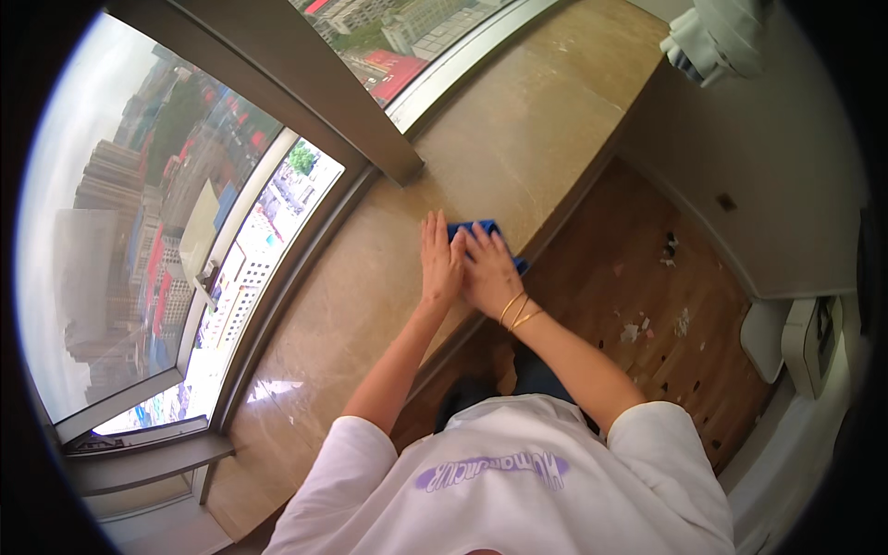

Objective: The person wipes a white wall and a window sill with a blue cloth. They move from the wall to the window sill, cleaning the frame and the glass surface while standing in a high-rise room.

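Observation:
A folded blue cloth (488, 227) lies on the tan stone windowsill (340, 298), close to its front edge. On top of it rests my right hand (492, 272), palm down with the fingers spread over the fabric; bracelets circle that wrist. My left hand (442, 262) lies flat against the cloth's left side, fingers pointing away from me. The two hands touch near the thumbs. Whether any cloth runs beneath the left palm is hidden.
At left a tilted window sash (184, 357) with a handle (207, 283) stands open. A thick frame post (333, 90) meets the sill ahead. Paper scraps (631, 331) litter the wooden floor (590, 229). A gathered white curtain (725, 41) hangs top right; a white appliance (808, 347) stands right.

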`<state>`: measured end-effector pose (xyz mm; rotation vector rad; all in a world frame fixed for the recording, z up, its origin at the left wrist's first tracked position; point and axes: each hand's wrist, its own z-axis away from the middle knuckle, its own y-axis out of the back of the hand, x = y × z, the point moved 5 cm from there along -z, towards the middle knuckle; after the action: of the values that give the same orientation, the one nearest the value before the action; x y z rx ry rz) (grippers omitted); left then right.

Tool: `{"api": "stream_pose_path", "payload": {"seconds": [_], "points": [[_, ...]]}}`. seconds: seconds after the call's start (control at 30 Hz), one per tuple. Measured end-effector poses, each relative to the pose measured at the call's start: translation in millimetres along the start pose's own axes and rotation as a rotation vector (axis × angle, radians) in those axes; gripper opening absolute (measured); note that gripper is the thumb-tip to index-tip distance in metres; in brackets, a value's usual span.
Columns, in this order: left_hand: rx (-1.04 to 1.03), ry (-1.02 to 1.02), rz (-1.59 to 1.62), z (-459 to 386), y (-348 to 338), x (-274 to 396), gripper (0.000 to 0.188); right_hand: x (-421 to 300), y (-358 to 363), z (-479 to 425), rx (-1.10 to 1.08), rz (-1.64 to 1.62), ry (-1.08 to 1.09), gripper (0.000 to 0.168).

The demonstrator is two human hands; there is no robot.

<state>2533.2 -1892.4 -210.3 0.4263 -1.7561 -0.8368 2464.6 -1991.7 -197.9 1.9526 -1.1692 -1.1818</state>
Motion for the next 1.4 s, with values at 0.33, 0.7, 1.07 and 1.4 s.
{"api": "stream_pose_path", "payload": {"seconds": [0.33, 0.7, 1.07, 1.4], "points": [[0.112, -0.049, -0.091, -15.1, -5.5, 17.7, 0.066, 79.2, -17.0, -111.3, -0.186, 0.060, 0.116, 0.054], [-0.078, 0.086, -0.063, -39.6, -10.8, 16.1, 0.061, 61.4, -4.5, -92.1, -0.284, -0.065, 0.195, 0.049], [0.247, 0.191, 0.242, -124.3, 14.9, 30.5, 0.062, 73.0, -35.0, -314.3, 0.231, -0.355, 0.114, 0.042], [0.591, 0.256, 0.188, -190.7, 2.5, 79.5, 0.060, 126.0, -105.7, -361.8, -0.074, -0.444, 0.335, 0.029]]}}
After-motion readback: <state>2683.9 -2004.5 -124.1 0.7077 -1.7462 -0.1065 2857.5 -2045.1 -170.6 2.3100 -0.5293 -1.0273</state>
